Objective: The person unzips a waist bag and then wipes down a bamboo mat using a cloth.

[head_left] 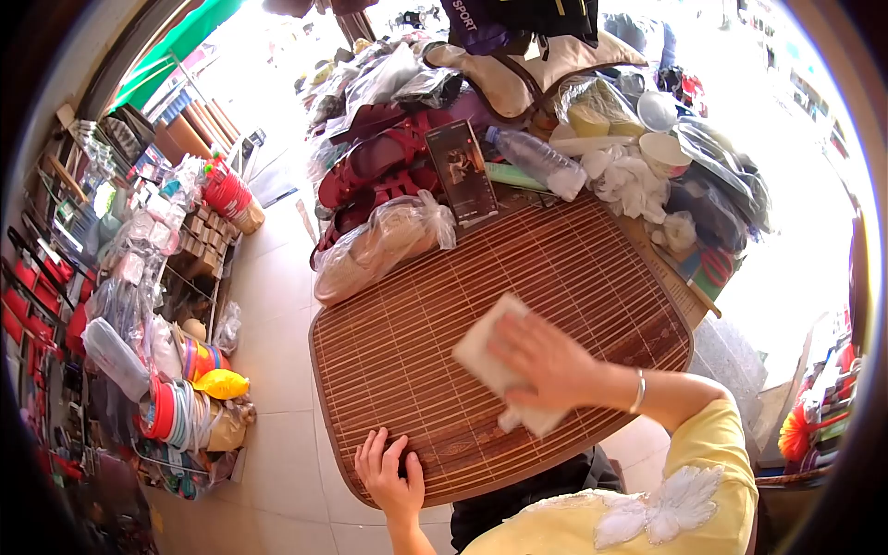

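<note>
A brown bamboo-slat mat with rounded corners and a dark border lies in front of me. On its right half, my right hand presses a pale cloth against the slats, fingers laid over it. Part of the cloth sticks out below the palm. My left hand rests at the mat's near left edge, fingers stretched out and holding nothing. Whatever supports the mat is mostly hidden beneath it.
Beyond the mat are a propped phone, a plastic bottle, dark red sandals and bagged shoes. Crowded goods, including a yellow balloon-like item, line the left side. Tiled floor runs between. An orange brush is at right.
</note>
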